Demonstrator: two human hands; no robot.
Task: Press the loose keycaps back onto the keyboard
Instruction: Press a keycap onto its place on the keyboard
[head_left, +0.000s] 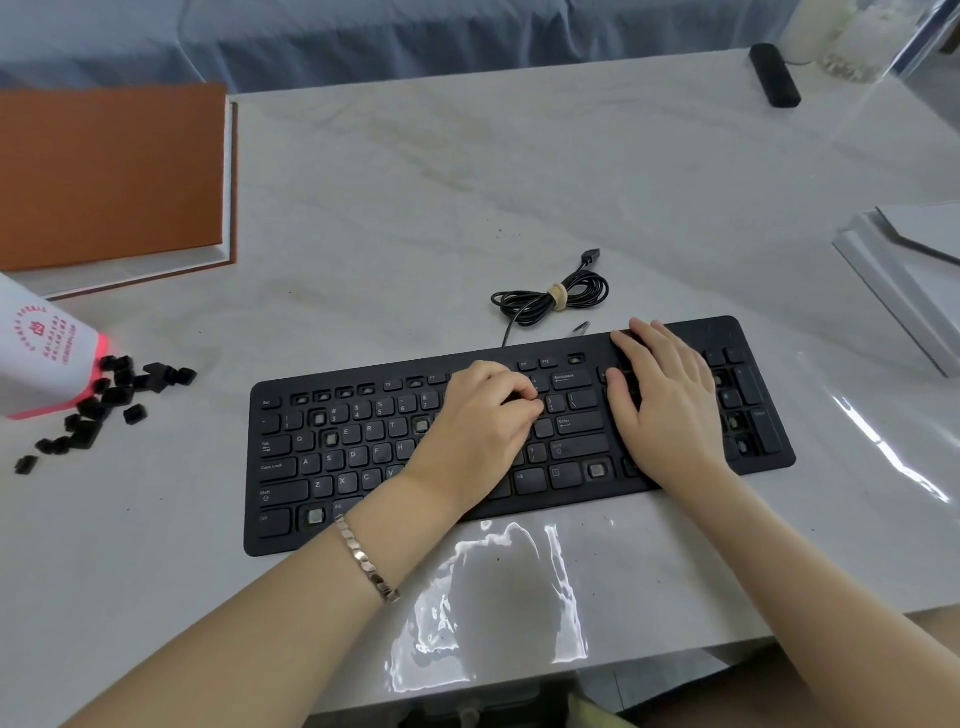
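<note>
A black keyboard (363, 452) lies on the marble table, with several bare sockets such as one at the bottom left (316, 515). My left hand (483, 431) hovers low over the right part of the main key block. Its curled fingers and thumb pinch together on a small keycap at the keys near Enter, and the fingers mostly hide the cap. My right hand (665, 395) rests flat with straight fingers on the keyboard's right part, over the keys beside the number pad. Several loose black keycaps (104, 400) lie scattered far to the left.
A tipped white cup (47, 358) with a red rim lies by the loose keycaps. The keyboard's coiled cable (550, 299) sits just behind it. An orange-covered box (109, 176) is at the back left, a white box (904, 270) at the right, and a black device (774, 75) at the far back.
</note>
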